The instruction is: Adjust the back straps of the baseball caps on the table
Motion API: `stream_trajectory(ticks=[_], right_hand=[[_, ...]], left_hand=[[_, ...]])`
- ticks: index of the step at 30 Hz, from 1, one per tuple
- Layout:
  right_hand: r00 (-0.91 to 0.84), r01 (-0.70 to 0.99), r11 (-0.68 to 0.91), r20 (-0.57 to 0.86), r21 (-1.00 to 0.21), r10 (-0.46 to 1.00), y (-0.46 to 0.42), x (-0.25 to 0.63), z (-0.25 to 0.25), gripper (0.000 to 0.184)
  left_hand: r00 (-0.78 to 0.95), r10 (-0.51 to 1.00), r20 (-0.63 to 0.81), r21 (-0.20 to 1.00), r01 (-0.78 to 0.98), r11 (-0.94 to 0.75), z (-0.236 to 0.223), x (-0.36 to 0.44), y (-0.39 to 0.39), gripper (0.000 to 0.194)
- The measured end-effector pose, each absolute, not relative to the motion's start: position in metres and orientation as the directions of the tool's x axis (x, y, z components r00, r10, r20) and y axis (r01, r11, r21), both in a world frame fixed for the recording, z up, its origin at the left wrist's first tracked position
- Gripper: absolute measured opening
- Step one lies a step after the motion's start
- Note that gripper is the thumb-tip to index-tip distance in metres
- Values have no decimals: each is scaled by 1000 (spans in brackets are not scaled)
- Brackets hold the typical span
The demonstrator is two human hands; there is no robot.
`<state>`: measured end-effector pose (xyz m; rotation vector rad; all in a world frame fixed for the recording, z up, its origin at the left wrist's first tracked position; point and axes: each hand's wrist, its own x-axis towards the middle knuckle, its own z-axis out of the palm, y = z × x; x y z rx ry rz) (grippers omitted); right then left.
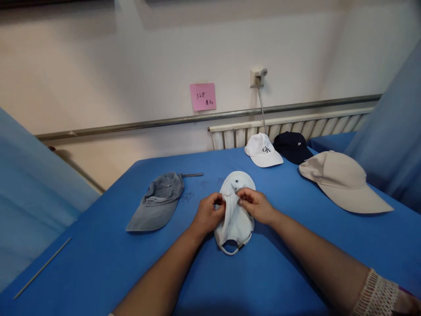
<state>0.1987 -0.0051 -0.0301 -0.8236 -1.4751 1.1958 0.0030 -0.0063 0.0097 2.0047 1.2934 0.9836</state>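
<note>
A pale, nearly white baseball cap (241,219) lies on the blue-covered table, its brim pointing away from me and its strap opening toward me. My left hand (208,213) pinches the crown fabric from the left, thumb and forefinger together. From the right, my right hand (257,205) pinches the same crown near the brim. The fabric between my hands is bunched into a fold. A small dark mark shows on the front near the brim. Left of my hands rests a grey cap (161,197) with a loose strap sticking out.
At the back right are a white cap (261,150) with dark letters, a black cap (292,146) and a large beige cap (342,177). A thin stick (42,268) lies at the left edge. Behind stand a radiator (314,127) and wall rail (184,119); blue curtains (29,188) hang at both sides.
</note>
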Motion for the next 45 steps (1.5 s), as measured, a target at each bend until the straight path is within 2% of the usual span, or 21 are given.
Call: stream_trajectory(ticks=[3,5,10,13,17,22,26,30,33,37,40,45], right_hand=[[-106,-39,321,323,-946,940,-4,207,-24,13],[-57,21,358,357,-933,932,-5,211,-20,13],[-131,132,434,418,-891,899,-11,212,-12,10],[-135,164,472,454,-866,881,-15,211,-9,9],[-101,198,514,504,-835,858,-19,209,-6,7],[-118,295,563,555,-772,824,-24,202,-7,5],[-175,347,583,560,-735,810,-28,196,-6,5],[-230,370,634,594,-679,771,-31,193,-3,6],[-239,403,661,624,-633,744,-33,194,-1,6],[-248,415,708,677,-572,693,-38,195,1,7],[-235,378,700,669,-606,705,-39,194,1,8],[-27,328,533,556,-780,831,-21,196,-10,12]], left_hand=[[171,923,344,780,496,-382,22,-12,-1,15],[138,911,389,747,531,-400,29,-21,3,17],[190,865,464,594,658,-463,33,-32,7,15],[186,859,478,546,703,-456,31,-32,5,17],[129,860,494,540,730,-420,30,-31,6,18],[84,851,518,598,676,-430,33,-28,2,22],[245,813,529,565,613,-553,46,-24,-11,40],[426,762,487,459,618,-639,52,-20,-19,44],[429,768,477,448,633,-631,51,-20,-17,37],[389,792,471,504,618,-604,51,-21,-14,31],[353,803,480,519,624,-584,52,-20,-15,29],[322,816,480,572,590,-569,52,-18,-18,29]])
